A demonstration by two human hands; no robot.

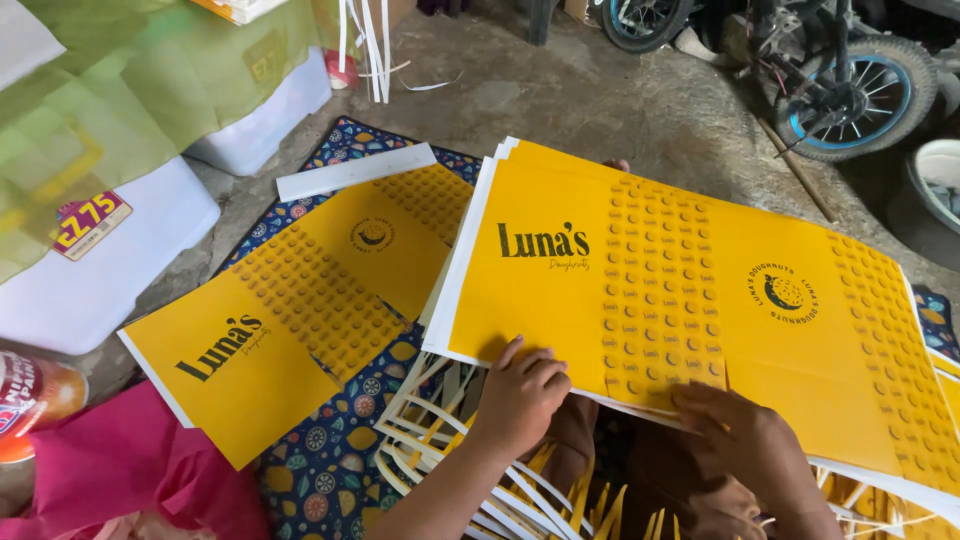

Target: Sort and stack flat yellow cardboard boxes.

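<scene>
Left hand (520,395) lay flat, fingers spread on yellow sheet stack (640,290) near edge — right hand (735,430) likewise, gripping nothing; stack's right end cut off, paper strips (440,430) partly hidden beneath.

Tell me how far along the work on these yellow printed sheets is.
Looks done: one yellow sheet lies apart on the patterned mat, and trimmed paper strips are piled beneath the hands. In hand: the left hand and right hand press on the near edge of the top sheet of the stack. Left: several layered edges show at the stack's corner, so more sheets seem to wait.
</scene>
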